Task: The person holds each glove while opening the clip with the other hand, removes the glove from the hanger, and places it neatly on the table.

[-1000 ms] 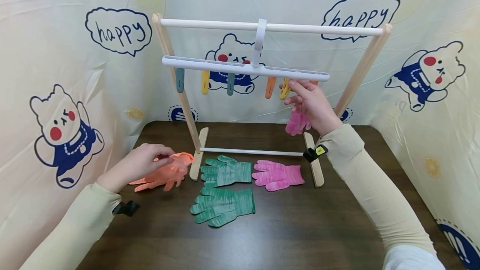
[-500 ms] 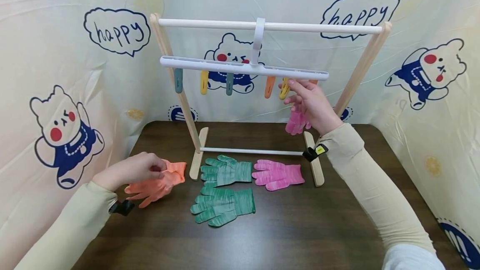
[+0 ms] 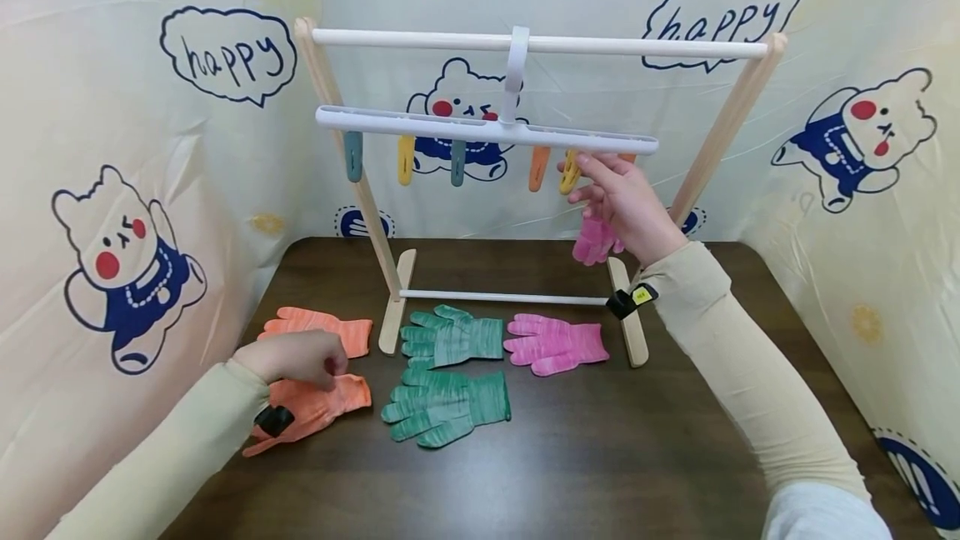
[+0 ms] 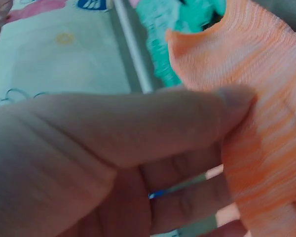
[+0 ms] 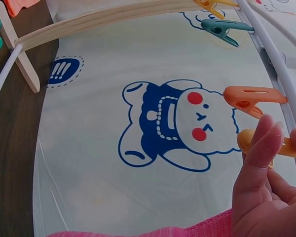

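Observation:
My left hand (image 3: 303, 357) is low over two orange gloves on the left of the table. It pinches the nearer orange glove (image 3: 341, 398); the left wrist view has the thumb lying over its knitted fabric (image 4: 271, 123). The other orange glove (image 3: 352, 336) lies flat behind, partly covered by the hand. Up at the white hanger (image 3: 450, 128), my right hand (image 3: 626, 207) holds a yellow clothespin (image 3: 569, 173) between thumb and fingers. A pink glove (image 3: 591, 242) hangs below that hand, its upper part hidden. Orange (image 3: 538, 169) and other coloured clothespins hang along the hanger.
Two green gloves (image 3: 472, 340) and a second pink glove (image 3: 558, 346) lie flat on the dark table (image 3: 600, 457). The hanger hooks over the top bar (image 3: 637, 47) of a wooden stand (image 3: 727, 127). A printed cloth (image 3: 825, 273) surrounds the table.
The left hand has moved towards me, drawing one orange glove down off the other, so the two now lie apart. My right hand keeps its hold on the yellow clothespin.

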`<control>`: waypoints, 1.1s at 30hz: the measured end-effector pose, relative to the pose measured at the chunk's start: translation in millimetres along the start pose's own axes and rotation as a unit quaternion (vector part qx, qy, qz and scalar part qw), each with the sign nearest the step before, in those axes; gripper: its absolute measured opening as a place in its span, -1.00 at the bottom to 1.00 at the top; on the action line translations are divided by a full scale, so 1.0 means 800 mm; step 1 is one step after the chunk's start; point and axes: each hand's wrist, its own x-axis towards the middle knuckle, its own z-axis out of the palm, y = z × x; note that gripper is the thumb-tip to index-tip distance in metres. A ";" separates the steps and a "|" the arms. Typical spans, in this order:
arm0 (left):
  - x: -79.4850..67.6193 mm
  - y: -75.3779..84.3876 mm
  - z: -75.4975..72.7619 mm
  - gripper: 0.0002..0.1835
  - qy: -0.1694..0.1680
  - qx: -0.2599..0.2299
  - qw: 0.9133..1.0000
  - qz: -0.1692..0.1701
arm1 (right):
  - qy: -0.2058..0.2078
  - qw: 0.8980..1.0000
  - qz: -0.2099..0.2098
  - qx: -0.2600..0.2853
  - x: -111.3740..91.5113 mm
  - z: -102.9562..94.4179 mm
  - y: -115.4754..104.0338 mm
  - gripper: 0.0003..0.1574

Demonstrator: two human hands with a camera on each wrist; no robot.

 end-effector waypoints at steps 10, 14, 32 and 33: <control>0.009 -0.009 0.030 -0.69 0.086 0.090 0.991 -0.053 | -0.004 1.000 -0.001 -0.002 -0.002 -0.002 0.000 -0.30; 0.008 -0.010 0.034 -0.73 0.083 0.105 0.988 -0.073 | -0.010 1.000 0.000 -0.001 -0.003 -0.002 0.000 -0.29; 0.009 0.001 0.043 -0.84 0.107 0.146 0.976 -0.122 | -0.011 1.000 -0.004 0.005 -0.002 0.001 -0.001 -0.33; 0.010 0.002 0.044 -0.84 0.097 0.142 0.977 -0.127 | -0.011 1.000 -0.004 0.005 -0.002 0.001 -0.001 -0.34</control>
